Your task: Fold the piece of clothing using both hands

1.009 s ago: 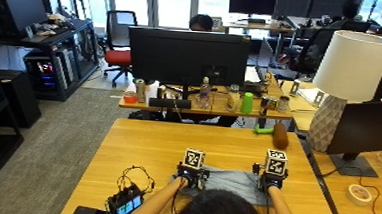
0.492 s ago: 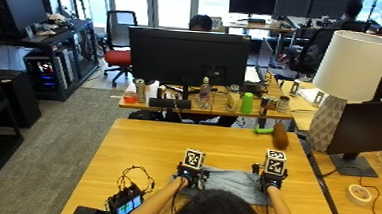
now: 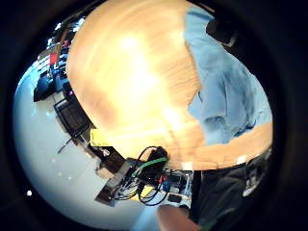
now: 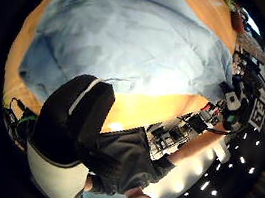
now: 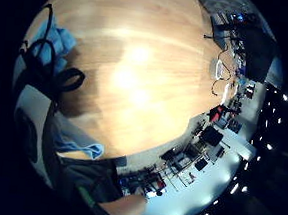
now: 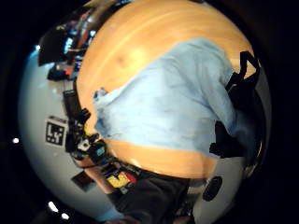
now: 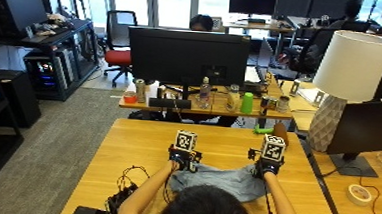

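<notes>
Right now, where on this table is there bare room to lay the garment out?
Bare wood lies beyond the light blue garment toward the table's far edge, and right of the right hand. The near left corner is crowded with black cables.

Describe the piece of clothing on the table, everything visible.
The light blue garment looks like thin, soft woven cloth, lightly wrinkled. It lies spread flat on the wooden table near the person's edge, partly hidden behind their head. The left hand and right hand sit at its far corners.
</notes>
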